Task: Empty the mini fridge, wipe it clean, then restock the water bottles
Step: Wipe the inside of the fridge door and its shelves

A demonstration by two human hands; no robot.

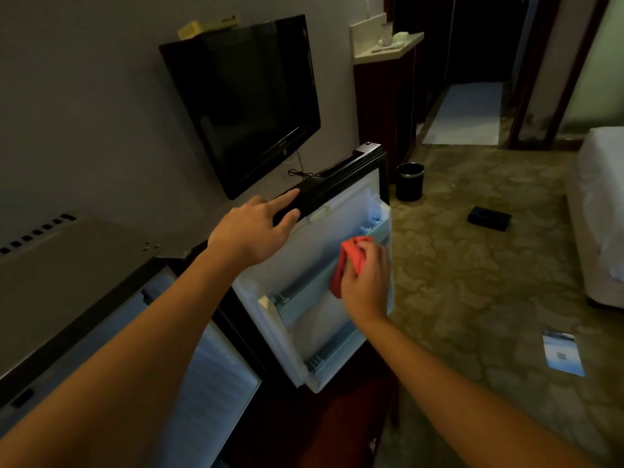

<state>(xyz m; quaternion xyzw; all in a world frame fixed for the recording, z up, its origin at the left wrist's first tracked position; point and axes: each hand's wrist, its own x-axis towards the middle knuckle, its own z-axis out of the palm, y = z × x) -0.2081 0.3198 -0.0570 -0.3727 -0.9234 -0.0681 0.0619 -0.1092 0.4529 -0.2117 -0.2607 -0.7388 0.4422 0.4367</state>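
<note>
On the inner face of the open fridge door, swung wide from the mini fridge, the right hand clamps a bunched red cloth against the white liner, just above the door shelf rails. The left hand lies with fingers straight along the door's black top edge, steadying it. To wipe well, I judge that brace should hold while the cloth runs along each rail and into the corners, refolded to a clean side as needed. No water bottles are in view. Beyond, a dark bin stands on the carpet, below a wall television.
</note>
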